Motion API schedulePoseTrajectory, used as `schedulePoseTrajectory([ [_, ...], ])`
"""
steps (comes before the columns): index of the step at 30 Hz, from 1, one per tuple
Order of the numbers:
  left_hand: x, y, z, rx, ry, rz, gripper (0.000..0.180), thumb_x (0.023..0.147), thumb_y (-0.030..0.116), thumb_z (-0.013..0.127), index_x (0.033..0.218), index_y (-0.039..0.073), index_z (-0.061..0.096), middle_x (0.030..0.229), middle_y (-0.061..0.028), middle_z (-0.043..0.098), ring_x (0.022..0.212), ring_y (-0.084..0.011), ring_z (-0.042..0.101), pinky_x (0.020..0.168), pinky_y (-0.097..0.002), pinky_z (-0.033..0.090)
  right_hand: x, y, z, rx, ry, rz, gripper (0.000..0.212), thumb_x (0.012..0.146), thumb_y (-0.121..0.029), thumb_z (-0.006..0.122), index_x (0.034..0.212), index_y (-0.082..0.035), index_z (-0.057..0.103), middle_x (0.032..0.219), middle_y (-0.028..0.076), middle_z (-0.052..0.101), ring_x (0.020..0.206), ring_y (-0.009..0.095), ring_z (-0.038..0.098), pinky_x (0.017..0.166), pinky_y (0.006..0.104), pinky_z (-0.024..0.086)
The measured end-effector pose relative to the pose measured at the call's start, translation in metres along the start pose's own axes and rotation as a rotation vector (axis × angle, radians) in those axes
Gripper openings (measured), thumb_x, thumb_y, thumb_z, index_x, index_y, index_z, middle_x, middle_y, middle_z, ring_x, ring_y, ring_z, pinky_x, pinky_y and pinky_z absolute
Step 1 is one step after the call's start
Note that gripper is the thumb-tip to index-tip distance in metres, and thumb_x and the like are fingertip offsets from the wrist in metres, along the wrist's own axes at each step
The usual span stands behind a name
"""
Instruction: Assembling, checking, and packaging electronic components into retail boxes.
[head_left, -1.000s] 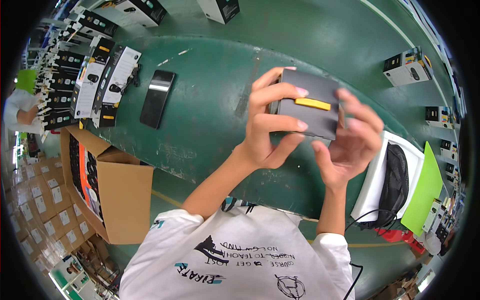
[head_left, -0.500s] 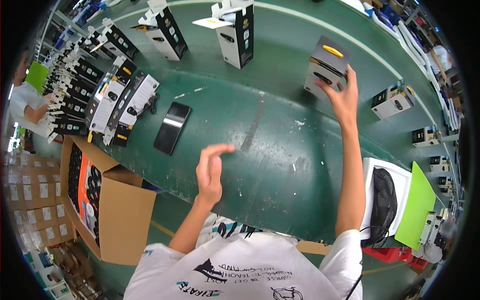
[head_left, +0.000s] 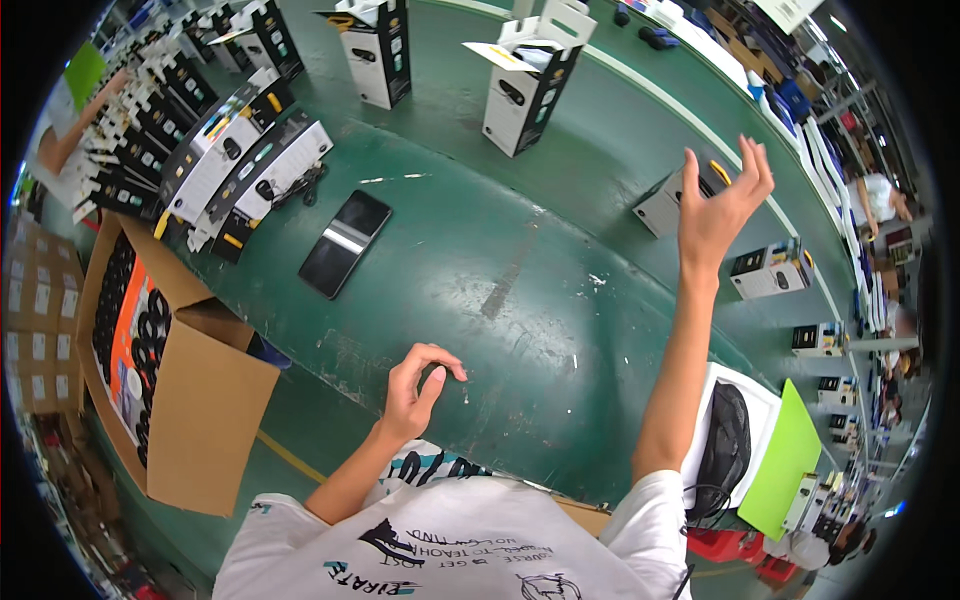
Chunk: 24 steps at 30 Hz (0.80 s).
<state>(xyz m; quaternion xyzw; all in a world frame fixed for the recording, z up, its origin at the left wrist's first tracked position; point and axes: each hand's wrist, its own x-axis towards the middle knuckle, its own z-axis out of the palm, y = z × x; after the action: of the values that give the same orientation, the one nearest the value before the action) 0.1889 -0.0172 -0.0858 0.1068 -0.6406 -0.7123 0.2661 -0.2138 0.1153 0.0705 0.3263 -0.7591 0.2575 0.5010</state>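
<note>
At the far right, my right hand [head_left: 722, 208] is raised with its fingers and thumb spread, holding nothing. Partly hidden behind it is a grey-and-white box [head_left: 658, 206] with a yellow strip on top, on the green surface beyond the table. My left hand [head_left: 415, 388] hovers over the near edge of the green table [head_left: 480, 330]. Its fingers are loosely curved, the thumb stands apart, and nothing is between them. A black smartphone [head_left: 345, 244] lies on the table to its upper left.
Open-topped black-and-white boxes [head_left: 530, 85] stand along the far side. Flattened printed box sleeves [head_left: 262, 172] are stacked at left. A carton [head_left: 205, 420] of black items sits lower left. At right, a white tray [head_left: 765, 408] holds a black mesh pouch [head_left: 722, 440] beside a green board [head_left: 782, 465].
My right hand has let go of the box and lifted away from it, its fingers spreading. The far boxes have shifted rightward in view. My left hand has moved slightly toward me.
</note>
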Motion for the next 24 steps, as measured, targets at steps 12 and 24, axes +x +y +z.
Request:
schedulePoseTrajectory([
  [12, 0.0, 0.007, 0.001, 0.04, 0.017, -0.002, 0.012, 0.107, 0.002, 0.056, 0.11, -0.001, 0.067, 0.093, -0.0102, 0.072, 0.09, -0.02, 0.073, 0.085, -0.0342, 0.056, 0.062, -0.108, 0.113, 0.11, -0.405, -0.444, 0.041, 0.079, -0.031, 0.091, 0.11, -0.01, 0.076, 0.124, 0.004, 0.062, 0.125, 0.031, 0.053, 0.102, 0.0482, 0.041],
  [24, 0.032, 0.042, 0.007, 0.067, 0.054, 0.129, 0.012, 0.105, 0.003, 0.058, 0.114, 0.0, 0.065, 0.107, -0.0134, 0.07, 0.106, -0.026, 0.069, 0.099, -0.0387, 0.052, 0.088, -0.064, 0.089, 0.379, -0.812, -0.041, 0.044, 0.092, -0.033, 0.085, 0.12, -0.002, 0.069, 0.122, 0.015, 0.067, 0.133, 0.035, 0.049, 0.111, 0.053, 0.035],
])
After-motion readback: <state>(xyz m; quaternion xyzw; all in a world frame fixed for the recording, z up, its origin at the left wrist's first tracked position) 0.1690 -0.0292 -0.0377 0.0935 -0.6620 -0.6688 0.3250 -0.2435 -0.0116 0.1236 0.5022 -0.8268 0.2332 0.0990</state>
